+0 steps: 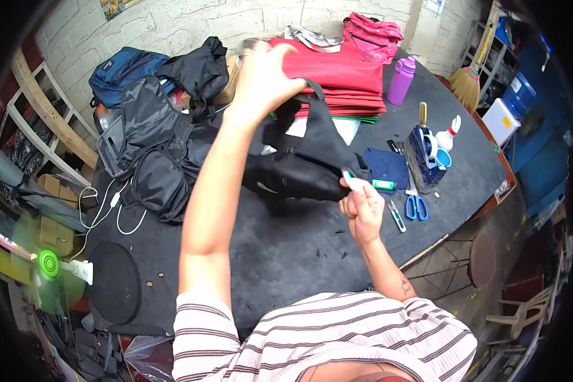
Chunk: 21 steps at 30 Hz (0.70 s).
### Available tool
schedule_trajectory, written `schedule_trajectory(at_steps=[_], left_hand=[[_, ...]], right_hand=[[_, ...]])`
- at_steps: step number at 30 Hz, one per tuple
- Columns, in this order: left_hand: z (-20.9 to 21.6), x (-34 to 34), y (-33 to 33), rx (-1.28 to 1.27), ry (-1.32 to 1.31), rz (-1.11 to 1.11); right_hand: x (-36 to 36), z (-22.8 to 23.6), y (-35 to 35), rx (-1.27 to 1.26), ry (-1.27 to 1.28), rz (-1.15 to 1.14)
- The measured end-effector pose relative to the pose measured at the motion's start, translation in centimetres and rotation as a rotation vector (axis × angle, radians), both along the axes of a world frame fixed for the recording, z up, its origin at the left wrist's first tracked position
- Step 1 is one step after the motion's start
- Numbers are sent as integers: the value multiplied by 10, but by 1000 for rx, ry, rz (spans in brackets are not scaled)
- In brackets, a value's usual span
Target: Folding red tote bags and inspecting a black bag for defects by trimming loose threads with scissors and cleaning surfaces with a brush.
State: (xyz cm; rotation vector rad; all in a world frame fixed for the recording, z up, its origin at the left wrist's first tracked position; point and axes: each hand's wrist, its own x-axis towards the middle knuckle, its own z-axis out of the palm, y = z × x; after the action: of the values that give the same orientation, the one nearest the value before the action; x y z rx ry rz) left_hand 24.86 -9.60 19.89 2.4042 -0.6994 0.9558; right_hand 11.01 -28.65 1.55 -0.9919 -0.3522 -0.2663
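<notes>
A black bag (299, 175) lies in front of me, with a black strap (325, 108) rising from it. My left hand (264, 76) is raised over the bag's far side, thumb and forefinger apart. The thumb is close to the strap's upper end; the other fingers are slightly blurred. At the bag's right end, my right hand (363, 207) is closed on a small white-and-teal object (346, 175), whose exact kind I cannot make out. Just right of that hand are a green-and-white tube (383, 184), thread snips (396, 216) and blue-handled scissors (416, 205).
Red folded material (337, 70) is stacked at the back, beside a purple bottle (401, 81). Black bags (153, 127) and a blue backpack (124, 70) crowd the left. A tool holder (423, 149) stands right; a green fan (49, 263) is at the left edge.
</notes>
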Motion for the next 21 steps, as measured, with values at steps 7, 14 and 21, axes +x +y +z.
schedule_trajectory(at_steps=[7,14,21], left_hand=[[-60,-18,8,-546,554,-272],[-98,-10,6,-964,1038,-625],[-123,-1,-14,-834,846,-456]], right_hand=[[9,2,7,88,23,67],[6,9,-35,-884,228,321],[26,76,-91,-657,203,1]])
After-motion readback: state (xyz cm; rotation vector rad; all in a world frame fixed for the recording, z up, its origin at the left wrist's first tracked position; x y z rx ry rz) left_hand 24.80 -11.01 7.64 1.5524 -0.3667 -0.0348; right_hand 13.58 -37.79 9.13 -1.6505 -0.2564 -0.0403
